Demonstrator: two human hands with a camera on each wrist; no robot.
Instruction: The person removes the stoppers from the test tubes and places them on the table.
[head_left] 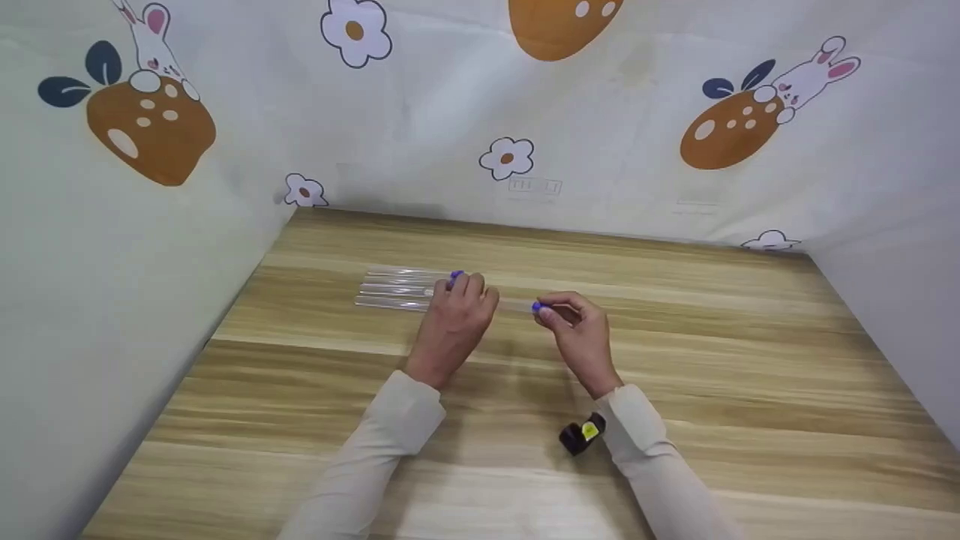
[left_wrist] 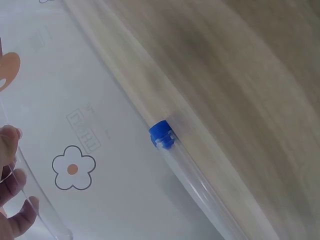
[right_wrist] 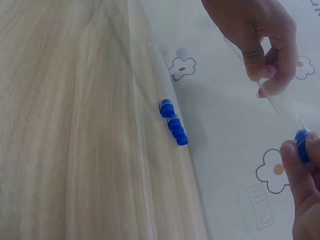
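My left hand [head_left: 457, 311] grips a clear plastic tube [right_wrist: 282, 107] and holds it roughly level above the table. At the tube's right end, my right hand [head_left: 585, 330] pinches a blue cap [right_wrist: 302, 145] between thumb and fingertips. The cap sits right at the tube's mouth. Under and left of my left hand, several more clear tubes [head_left: 394, 289] lie side by side on the table, partly hidden by that hand. Their blue caps [right_wrist: 174, 122] line up in a row in the right wrist view. One capped tube [left_wrist: 200, 187] crosses the left wrist view.
The wood-grain table [head_left: 360, 465] ends at a pale wall covering [head_left: 427, 112] printed with rabbits and flowers, which also rises on both sides. A small black object with a yellow label [head_left: 583, 433] shows beside my right cuff.
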